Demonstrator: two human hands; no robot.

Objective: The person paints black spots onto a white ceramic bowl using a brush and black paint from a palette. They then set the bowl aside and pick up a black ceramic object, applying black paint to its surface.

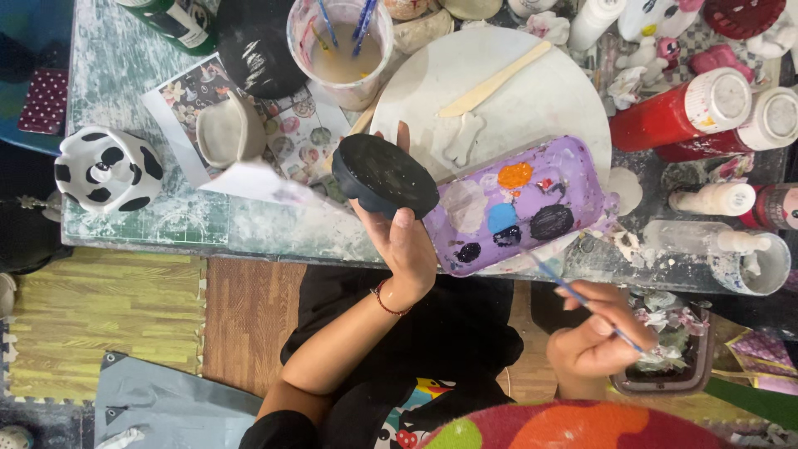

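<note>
The left hand (405, 241) clamps fingers around a round black-painted dish (385, 176); the right hand (594, 333) pinches a thin brush (582, 301). Two red white-capped paint bottles (677, 112) lie right.

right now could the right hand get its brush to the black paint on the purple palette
Probably yes. The right hand holds the thin brush with its tip pointing at the purple palette, just short of its near edge. Nothing lies between the tip and the black paint blob.

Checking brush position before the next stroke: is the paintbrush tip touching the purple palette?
Apart. The head view shows the paintbrush, held in the right hand, with its tip ending just below the purple palette's lower edge, a sliver of table between them.
</note>
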